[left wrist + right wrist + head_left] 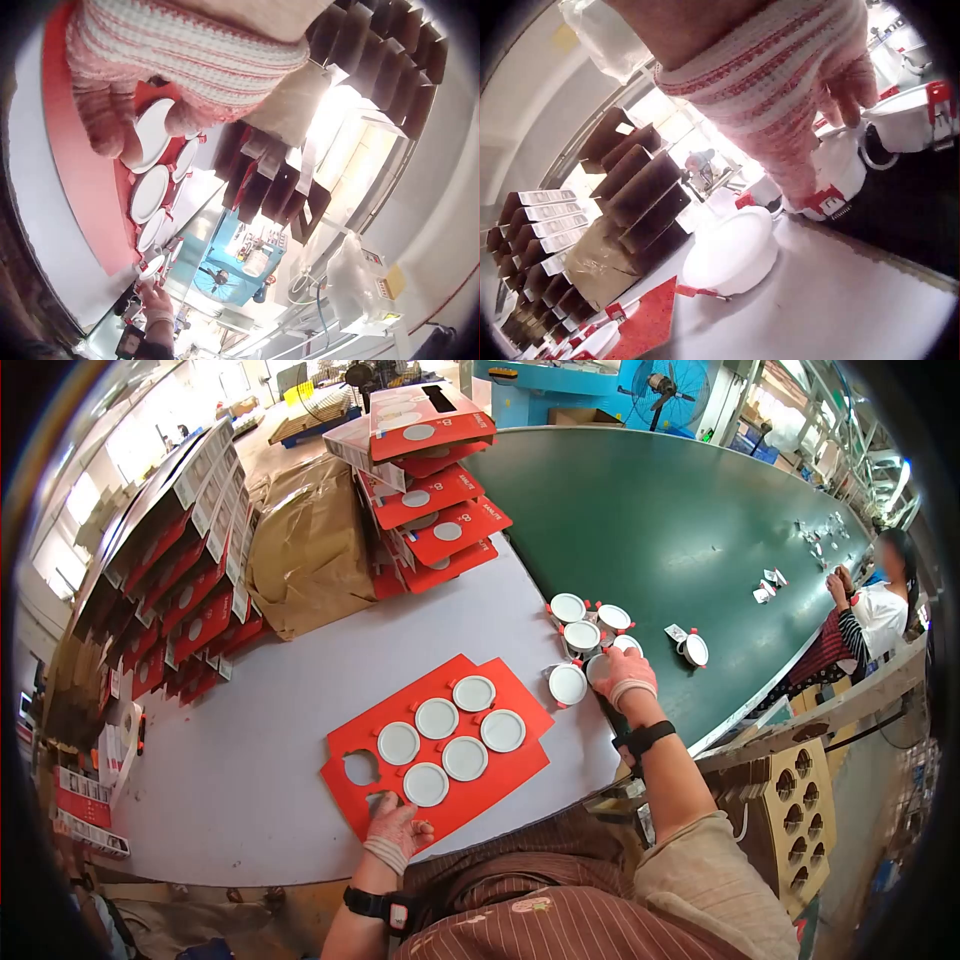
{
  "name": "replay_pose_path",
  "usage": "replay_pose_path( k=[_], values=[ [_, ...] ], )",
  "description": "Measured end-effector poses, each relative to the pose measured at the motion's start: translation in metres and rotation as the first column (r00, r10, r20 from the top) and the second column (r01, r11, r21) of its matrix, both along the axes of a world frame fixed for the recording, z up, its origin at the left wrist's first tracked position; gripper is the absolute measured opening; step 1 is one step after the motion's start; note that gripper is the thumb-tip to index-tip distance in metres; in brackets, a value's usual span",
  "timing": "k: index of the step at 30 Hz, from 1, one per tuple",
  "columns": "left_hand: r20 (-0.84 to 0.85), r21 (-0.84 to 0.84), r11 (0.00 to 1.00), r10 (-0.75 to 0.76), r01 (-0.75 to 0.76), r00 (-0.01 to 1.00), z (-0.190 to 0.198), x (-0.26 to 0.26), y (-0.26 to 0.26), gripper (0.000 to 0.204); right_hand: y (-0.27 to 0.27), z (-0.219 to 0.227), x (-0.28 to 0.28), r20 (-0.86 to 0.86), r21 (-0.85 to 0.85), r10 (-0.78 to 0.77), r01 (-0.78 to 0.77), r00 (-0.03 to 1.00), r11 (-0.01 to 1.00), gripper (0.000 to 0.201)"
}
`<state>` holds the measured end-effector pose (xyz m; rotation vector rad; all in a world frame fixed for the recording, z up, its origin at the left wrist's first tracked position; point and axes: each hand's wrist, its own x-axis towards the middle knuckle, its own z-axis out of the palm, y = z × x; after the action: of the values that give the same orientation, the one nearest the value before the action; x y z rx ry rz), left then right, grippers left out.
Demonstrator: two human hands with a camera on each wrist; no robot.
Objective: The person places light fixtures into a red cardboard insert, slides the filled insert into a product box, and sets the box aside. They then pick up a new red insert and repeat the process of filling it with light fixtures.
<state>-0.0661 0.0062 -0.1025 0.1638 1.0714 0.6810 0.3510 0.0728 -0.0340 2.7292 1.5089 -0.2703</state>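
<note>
A red card (520, 705) on the pale table carries several white round lights (437, 718), with bare holes at its left end. At the card's lower left edge, my left hand (395, 830) rests its fingers beside a hole; the left wrist view shows its fingers (101, 124) next to a white disc (154, 135). My right hand (630, 675) reaches into a cluster of white lights (580, 636) at the table's edge. In the right wrist view, that hand (802, 127) grips a white light (838, 169) near its red clip; its fingers partly hide the light.
Stacked red-and-white boxes (430, 495) and a brown paper package (310, 550) stand at the back left, beside more stacked boxes (190, 570). A green table (640, 510) adjoins on the right, with a loose light (695, 650). Another person (880, 600) sits at its far right side.
</note>
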Motion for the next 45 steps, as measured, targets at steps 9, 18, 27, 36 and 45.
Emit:
replay_pose_path(
  k=[9,18,27,36,45],
  values=[
    [-0.445,0.043,0.99,-0.098,0.131,0.89,0.005,0.008,-0.003,0.072,-0.011,-0.027,-0.002,-0.063,0.226,-0.141,0.152,0.988,0.962,0.045],
    [-0.82,0.507,0.758,0.278,0.411,0.5,0.008,-0.005,-0.027,0.056,-0.04,-0.008,-0.025,-0.257,0.556,0.084,0.076,0.963,0.828,0.033],
    [-0.674,0.722,0.045,0.271,0.69,0.687,0.113,0.062,-0.015,0.057,-0.103,0.063,-0.162,-0.477,0.637,0.723,-0.37,0.5,0.676,0.036],
    [-0.654,0.731,0.261,0.005,0.63,0.757,0.113,0.039,-0.037,0.035,-0.099,0.089,-0.167,-0.417,0.652,0.889,-0.62,0.188,0.436,0.015],
    [-0.321,0.671,0.525,-0.431,0.523,0.843,0.117,0.019,-0.056,0.034,-0.098,0.093,-0.175,-0.507,0.618,0.862,-0.697,0.0,0.364,0.009]
  ],
)
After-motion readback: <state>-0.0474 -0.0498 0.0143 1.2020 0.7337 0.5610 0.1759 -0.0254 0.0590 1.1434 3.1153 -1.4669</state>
